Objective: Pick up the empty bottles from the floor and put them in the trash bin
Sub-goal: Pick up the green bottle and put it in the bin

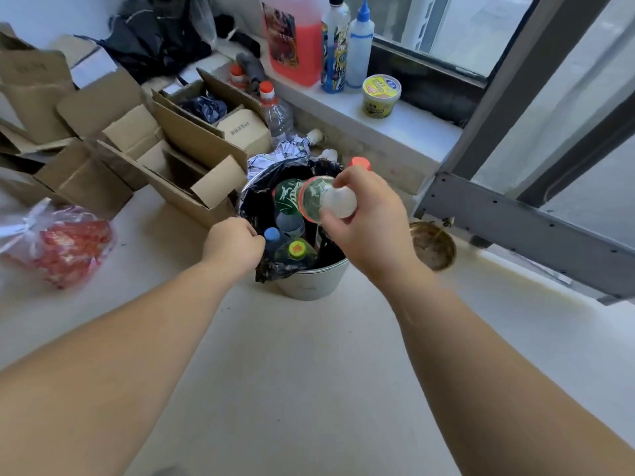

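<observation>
A round metal trash bin [311,283] lined with a black bag [271,269] stands on the pale floor. Several bottles lie inside it, among them a green one [287,197], a blue-capped one [272,235] and a yellow-capped one [297,249]. My right hand [369,225] is shut on a clear empty bottle [324,201] with an orange-red band, held tilted over the bin's mouth. An orange cap [360,163] shows just behind that hand. My left hand [233,245] pinches the bag's edge at the bin's left rim.
Open cardboard boxes [178,149] crowd the floor to the left, with a red plastic bag [65,242] nearer me. A clear orange-capped bottle [278,111] stands behind the bin. The window ledge [395,128] carries bottles and a cup. A brass bowl [433,245] sits to the right.
</observation>
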